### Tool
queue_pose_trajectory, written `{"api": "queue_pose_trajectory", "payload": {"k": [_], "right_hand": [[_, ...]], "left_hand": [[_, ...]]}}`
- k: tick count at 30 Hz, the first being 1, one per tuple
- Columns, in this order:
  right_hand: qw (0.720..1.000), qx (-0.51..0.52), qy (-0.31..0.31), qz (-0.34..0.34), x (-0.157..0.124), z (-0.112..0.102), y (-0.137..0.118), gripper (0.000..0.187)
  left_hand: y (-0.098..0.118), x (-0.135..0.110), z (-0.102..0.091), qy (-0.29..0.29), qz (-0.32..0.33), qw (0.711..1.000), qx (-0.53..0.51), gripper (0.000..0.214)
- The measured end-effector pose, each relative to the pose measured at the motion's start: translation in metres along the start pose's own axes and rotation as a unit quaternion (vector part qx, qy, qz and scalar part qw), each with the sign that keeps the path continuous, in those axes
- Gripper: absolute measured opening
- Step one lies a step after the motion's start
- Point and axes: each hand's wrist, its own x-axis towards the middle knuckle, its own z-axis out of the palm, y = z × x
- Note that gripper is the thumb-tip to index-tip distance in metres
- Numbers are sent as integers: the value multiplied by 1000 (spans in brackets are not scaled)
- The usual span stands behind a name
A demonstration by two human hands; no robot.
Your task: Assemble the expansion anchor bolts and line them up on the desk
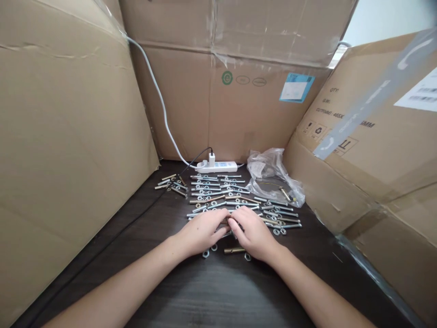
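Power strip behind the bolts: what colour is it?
White; the power strip shows best in the head view.

A storeroom or packing corner: large shipping cartons (pixel 239 91) with labels wall in a dark wooden desk (pixel 211 291) on three sides, with loose bolts (pixel 218 191) laid out and a power strip (pixel 216 166) at the far edge.

your bare left hand (pixel 201 233) and bare right hand (pixel 254 233) lie palm down, curled fingertips meeting in the middle. both bare forearms reach forward from the lower corners, converging.
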Motion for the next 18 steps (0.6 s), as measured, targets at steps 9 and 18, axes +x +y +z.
{"api": "queue_pose_trajectory", "payload": {"k": [9,18], "right_hand": [[999,17,13,36,-1,-1,-1,20],[1000,23,2,20,-1,2,0,16]], "left_hand": [[-7,2,1,0,-14,1000,12,11],[-4,1,0,-8,-9,1000,13,17]]}}
